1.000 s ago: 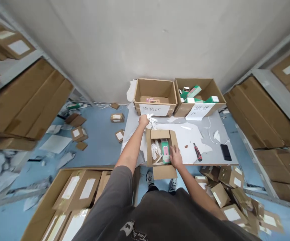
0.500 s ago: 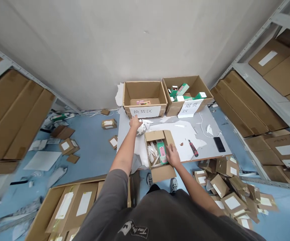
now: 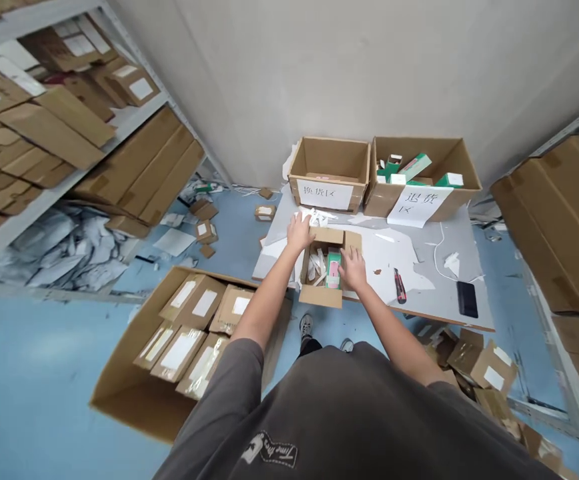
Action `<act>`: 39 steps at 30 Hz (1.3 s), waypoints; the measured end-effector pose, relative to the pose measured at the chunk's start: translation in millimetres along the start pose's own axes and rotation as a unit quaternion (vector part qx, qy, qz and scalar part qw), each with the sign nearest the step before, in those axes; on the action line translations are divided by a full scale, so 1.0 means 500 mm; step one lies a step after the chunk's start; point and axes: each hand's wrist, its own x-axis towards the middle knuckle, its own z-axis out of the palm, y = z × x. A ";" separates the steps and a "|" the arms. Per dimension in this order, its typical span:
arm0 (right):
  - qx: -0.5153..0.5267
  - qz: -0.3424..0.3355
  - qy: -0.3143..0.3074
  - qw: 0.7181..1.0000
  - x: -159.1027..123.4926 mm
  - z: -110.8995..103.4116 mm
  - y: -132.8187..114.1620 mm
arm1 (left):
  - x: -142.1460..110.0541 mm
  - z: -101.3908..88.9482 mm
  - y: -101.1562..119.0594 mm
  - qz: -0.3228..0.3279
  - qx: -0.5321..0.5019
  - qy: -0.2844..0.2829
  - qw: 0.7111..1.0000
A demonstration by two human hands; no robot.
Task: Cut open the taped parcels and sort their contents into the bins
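Observation:
A small opened cardboard box sits at the table's front edge with its flaps folded out. Inside it lie crumpled white paper and a green-and-pink product box. My right hand rests on the right-hand flap, fingers spread, close to the product box. Just off the far left corner, my left hand lies with fingers apart against torn white paper scraps. Its fingertips partly overlap the scraps, and no firm hold on them shows.
Two labelled cartons stand at the back: the left carton and the right carton with green boxes. A red-black utility knife and a phone lie to the right. A large carton of parcels stands at lower left.
My view has swung left, showing more of the left shelf and the parcel carton. My left hand is now closer to the small box's corner; my right hand stays at its right flap.

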 end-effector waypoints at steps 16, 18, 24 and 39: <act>0.034 0.025 -0.036 0.998 -0.083 0.005 0.034 | -0.114 0.313 0.120 -0.115 -0.027 -0.257 0.959; 0.033 0.039 -0.038 0.998 -0.090 0.013 0.037 | -0.084 0.350 0.127 -0.145 -0.026 -0.272 0.951; 0.051 0.069 -0.032 0.996 -0.100 0.048 0.026 | -0.033 0.449 0.128 -0.188 -0.030 -0.307 0.932; 0.058 0.164 -0.081 0.981 -0.102 0.114 -0.015 | 0.004 0.505 0.117 -0.194 -0.014 -0.250 0.948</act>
